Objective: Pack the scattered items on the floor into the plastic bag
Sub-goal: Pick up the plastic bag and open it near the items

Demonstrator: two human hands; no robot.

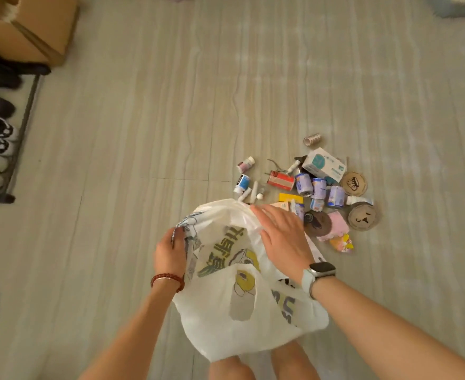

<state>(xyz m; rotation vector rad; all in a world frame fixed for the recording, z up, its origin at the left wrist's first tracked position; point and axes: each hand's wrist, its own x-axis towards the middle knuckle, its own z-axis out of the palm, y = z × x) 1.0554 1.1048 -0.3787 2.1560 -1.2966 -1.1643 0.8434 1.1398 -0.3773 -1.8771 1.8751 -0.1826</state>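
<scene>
thin plastic bag (pixel 225 319) isn't open: your left hand (pixel 169 253) pinches its rim, right hand (pixel 282 237) lies flat on top. small cans (pixel 319 189) may roll away or miss the mouth.

The white thin plastic bag (pixel 220 305) carries yellow and grey-green printed characters and a cartoon drawing. The small cylindrical cans (pixel 319 188) are lilac and white. The flat rectangular box (pixel 325 165) is white with a teal circle. The small carton (pixel 281 181) is red. The floor (pixel 143 119) is pale beige with wavy streaks.
</scene>
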